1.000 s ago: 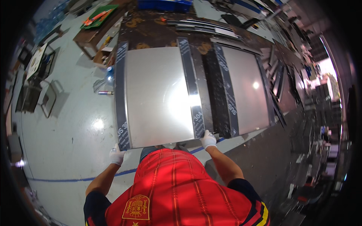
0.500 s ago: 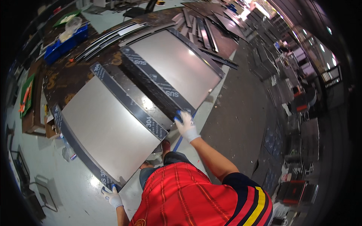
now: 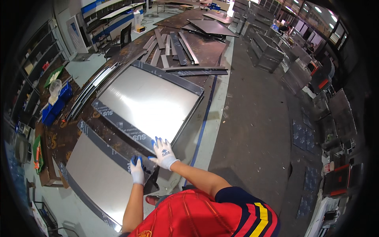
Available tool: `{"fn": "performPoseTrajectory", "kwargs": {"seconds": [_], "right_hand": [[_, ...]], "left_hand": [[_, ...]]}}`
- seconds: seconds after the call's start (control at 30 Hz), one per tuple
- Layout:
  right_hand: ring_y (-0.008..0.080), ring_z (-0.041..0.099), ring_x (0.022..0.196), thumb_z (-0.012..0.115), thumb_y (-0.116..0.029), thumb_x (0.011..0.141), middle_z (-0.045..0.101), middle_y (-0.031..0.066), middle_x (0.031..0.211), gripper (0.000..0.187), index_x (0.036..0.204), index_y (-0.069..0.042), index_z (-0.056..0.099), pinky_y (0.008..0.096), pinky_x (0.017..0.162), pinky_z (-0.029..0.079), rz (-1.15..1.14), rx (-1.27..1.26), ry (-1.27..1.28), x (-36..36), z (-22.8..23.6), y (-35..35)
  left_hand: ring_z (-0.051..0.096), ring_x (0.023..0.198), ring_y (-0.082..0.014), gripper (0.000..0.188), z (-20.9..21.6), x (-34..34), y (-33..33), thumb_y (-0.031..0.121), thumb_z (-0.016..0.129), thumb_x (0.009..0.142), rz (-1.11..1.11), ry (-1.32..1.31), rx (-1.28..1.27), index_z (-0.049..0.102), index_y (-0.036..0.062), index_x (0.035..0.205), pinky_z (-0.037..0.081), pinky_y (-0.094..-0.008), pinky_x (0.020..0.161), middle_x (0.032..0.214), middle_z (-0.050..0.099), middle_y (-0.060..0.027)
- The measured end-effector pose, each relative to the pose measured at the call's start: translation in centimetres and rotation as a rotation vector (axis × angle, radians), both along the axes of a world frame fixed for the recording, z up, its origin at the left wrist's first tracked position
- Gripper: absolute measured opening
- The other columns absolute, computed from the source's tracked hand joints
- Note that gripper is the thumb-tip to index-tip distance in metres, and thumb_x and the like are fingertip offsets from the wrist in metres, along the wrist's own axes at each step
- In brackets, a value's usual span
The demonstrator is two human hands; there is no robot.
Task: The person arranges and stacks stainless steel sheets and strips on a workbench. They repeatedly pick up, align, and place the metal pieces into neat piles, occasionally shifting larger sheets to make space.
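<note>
At the dark workbench (image 3: pixel 65 132): one nearer sheet-metal panel (image 3: pixel 100 177) with dark film bands (image 3: pixel 103 145), where the left hand (image 3: pixel 137 172) stood at the right edge, fingers bent, grip indeterminable; one farther sheet-metal panel (image 3: pixel 150 98), its near corner under the right hand (image 3: pixel 163 154), which was splayed, unclenched; beyond lay loose metal strips (image 3: pixel 179 49).

Dark grey floor (image 3: pixel 252 118) wide across the right, bordered by a pale strip (image 3: pixel 219 118) with a blue line (image 3: pixel 204 122) along it. Paler floor again at upper left, around a black chair (image 3: pixel 125 34). Long light-topped table (image 3: pixel 122 11) beyond. Tiered shelving (image 3: pixel 29 70) down the left side, loaded. Bright ceiling lights (image 3: pixel 334 18) at upper right; dark-framed glazing (image 3: pixel 340 39) below, probably windows, too warped near the rim to be certain.
</note>
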State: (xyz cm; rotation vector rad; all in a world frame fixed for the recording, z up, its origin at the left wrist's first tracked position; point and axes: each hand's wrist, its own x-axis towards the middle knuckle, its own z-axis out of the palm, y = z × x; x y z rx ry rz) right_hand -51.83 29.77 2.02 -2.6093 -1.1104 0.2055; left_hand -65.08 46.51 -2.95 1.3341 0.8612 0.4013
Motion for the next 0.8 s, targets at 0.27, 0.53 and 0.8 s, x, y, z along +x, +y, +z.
{"fn": "performPoseTrajectory", "kwargs": {"seconds": [0.27,0.53,0.8], "right_hand": [[0.0427,0.041,0.162,0.071,-0.046,0.107,0.048,0.0247,0.171,0.074,0.163,0.0,0.053,0.0496,0.134,0.033,-0.219,0.327,0.343,2.7,-5.4,-19.5],[0.0452,0.057,0.147,0.073,-0.048,0.106,0.062,0.0287,0.156,0.073,0.159,-0.001,0.058,0.0486,0.123,0.046,-0.808,0.47,0.408,13.0,-6.7,-30.1],[0.0428,0.044,0.159,0.082,-0.052,0.095,0.047,0.0275,0.171,0.098,0.167,0.003,0.045,0.0473,0.132,0.037,-0.571,0.372,0.147,37.9,-0.9,-18.4]], "left_hand": [[0.047,0.157,-0.0478,0.13,-0.1,16.4,-6.6,0.048,0.099,0.08,0.385,0.688,0.398,0.026,-0.0088,0.172,0.04,-0.0488,0.131,0.171,0.044,-0.0343],[0.055,0.152,-0.0446,0.124,-1.0,15.3,-6.4,0.038,0.098,0.083,0.408,0.467,0.375,0.027,-0.0086,0.173,0.044,-0.0459,0.126,0.166,0.052,-0.0326],[0.06,0.147,-0.0424,0.125,-0.5,13.7,-10.1,0.048,0.096,0.085,0.422,0.61,0.304,0.026,-0.0074,0.173,0.047,-0.0461,0.122,0.16,0.058,-0.032]]}}
